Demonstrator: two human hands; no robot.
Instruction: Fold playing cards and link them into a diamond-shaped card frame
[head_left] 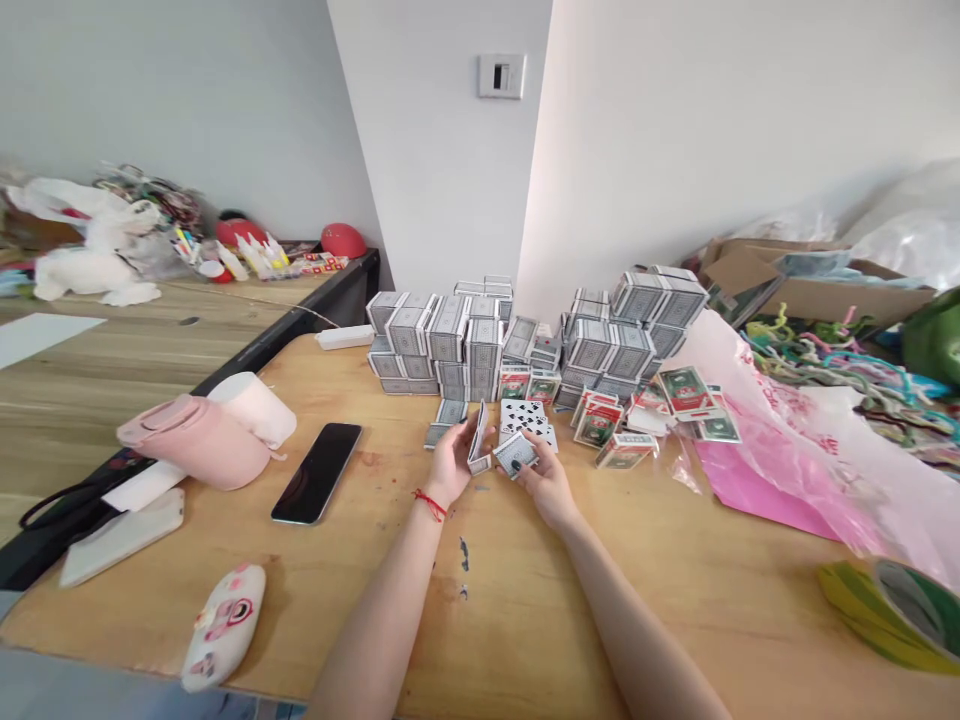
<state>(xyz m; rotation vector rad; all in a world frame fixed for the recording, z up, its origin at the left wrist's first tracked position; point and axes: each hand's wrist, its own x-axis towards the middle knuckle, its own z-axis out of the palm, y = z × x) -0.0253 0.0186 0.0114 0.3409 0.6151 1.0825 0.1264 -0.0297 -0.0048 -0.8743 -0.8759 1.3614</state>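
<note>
Two-handed: grasping folded-looking card piece [478,441] in left hand [448,466], pinching patterned cards [515,453] in right hand [551,485], near face-up cards [523,417] on table [491,650]. Apparently shaping cards; calls for careful alignment next.

Can make out black, spade-like pips on the face-up cards [523,412]; cannot read the corner numbers with certainty. Can see printing on the red-and-green boxes [684,391], too small to decipher, and red print on the pink plastic [787,425], too creased and blurred to read.
</note>
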